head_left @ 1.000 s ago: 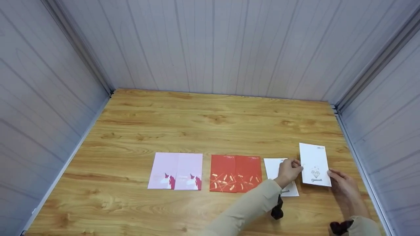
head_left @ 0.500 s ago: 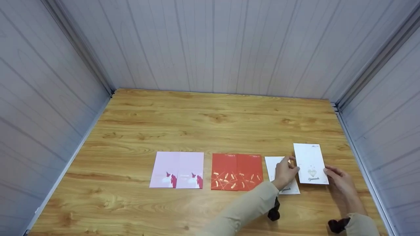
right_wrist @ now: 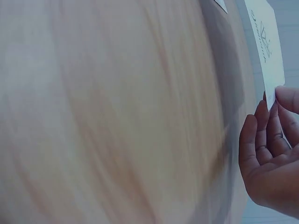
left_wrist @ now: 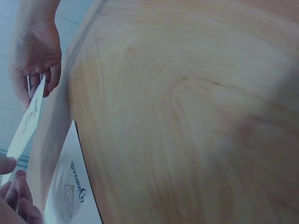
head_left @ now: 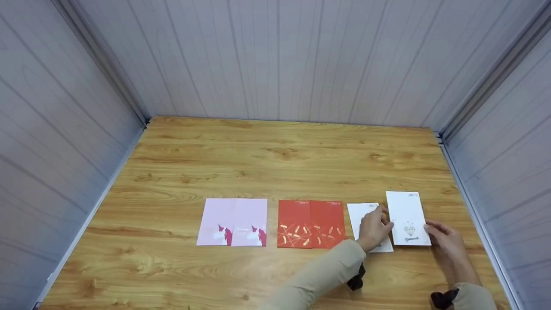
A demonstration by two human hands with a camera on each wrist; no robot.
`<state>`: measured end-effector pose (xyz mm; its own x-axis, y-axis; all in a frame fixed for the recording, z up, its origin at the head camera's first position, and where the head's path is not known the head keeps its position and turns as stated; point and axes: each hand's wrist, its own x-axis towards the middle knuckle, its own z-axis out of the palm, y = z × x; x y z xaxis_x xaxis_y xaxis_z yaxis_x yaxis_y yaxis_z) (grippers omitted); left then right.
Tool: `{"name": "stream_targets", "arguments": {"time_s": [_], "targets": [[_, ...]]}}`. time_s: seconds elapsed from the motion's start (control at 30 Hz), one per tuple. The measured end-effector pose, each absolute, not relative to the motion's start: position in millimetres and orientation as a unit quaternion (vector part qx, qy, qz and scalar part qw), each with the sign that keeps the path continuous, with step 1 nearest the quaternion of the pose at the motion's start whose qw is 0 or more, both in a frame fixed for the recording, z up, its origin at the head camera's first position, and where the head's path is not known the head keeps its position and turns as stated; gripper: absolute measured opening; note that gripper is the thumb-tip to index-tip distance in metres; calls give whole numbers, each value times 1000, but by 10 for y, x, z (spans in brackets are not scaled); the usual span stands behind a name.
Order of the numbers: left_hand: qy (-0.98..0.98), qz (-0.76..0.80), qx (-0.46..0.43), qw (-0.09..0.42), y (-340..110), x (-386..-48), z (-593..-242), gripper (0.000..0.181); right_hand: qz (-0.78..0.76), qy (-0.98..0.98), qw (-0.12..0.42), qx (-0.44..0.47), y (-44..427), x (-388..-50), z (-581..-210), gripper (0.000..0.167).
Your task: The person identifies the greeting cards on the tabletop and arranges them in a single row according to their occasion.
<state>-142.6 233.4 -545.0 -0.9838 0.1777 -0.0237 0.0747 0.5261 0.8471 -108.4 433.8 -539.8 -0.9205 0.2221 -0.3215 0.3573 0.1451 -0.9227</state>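
A white envelope (head_left: 407,217) with a gold diamond print is held above the table at the right, between both hands. My left hand (head_left: 374,227) pinches its left edge, the thumb on the printed face; in the left wrist view that thumb (left_wrist: 7,164) shows at the bottom left. At the opposite edge my right hand (head_left: 450,245) pinches with thumb and fingers, and the right wrist view shows this hand (right_wrist: 275,154) on the envelope's (right_wrist: 268,46) corner. Under my left hand a second white envelope (head_left: 359,211) lies flat, partly covered; its diamond print shows in the left wrist view.
Two red envelopes (head_left: 294,219) with gold feather prints lie side by side to the left of the white one. Further left are two pink envelopes (head_left: 217,215) with unicorn prints. Pale panels (head_left: 275,60) wall the wooden table (head_left: 275,168) at back and sides.
The held white envelope has shifted a little left, then tipped more upright and slightly down. Both hands have kept their pinch on it and moved with it. The other envelopes stay put.
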Motion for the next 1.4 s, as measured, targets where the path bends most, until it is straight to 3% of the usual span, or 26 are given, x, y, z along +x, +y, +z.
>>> {"name": "stream_targets", "arguments": {"time_s": [0.17,0.63,0.9,1.4], "targets": [[890,447,87,31,2313,-1418,-5505,21,-609,768,51,190,4319,-1057,-5417,8],[890,447,85,36,2261,-1403,-5608,18,-581,787,58,200,4284,-1041,-5466,13],[916,387,105,13,2280,-1398,-5620,19,-553,806,48,204,4263,-1023,-5497,44],[956,268,121,1,2356,-1379,-5617,21,-522,827,56,201,4279,-997,-5498,52]]}}
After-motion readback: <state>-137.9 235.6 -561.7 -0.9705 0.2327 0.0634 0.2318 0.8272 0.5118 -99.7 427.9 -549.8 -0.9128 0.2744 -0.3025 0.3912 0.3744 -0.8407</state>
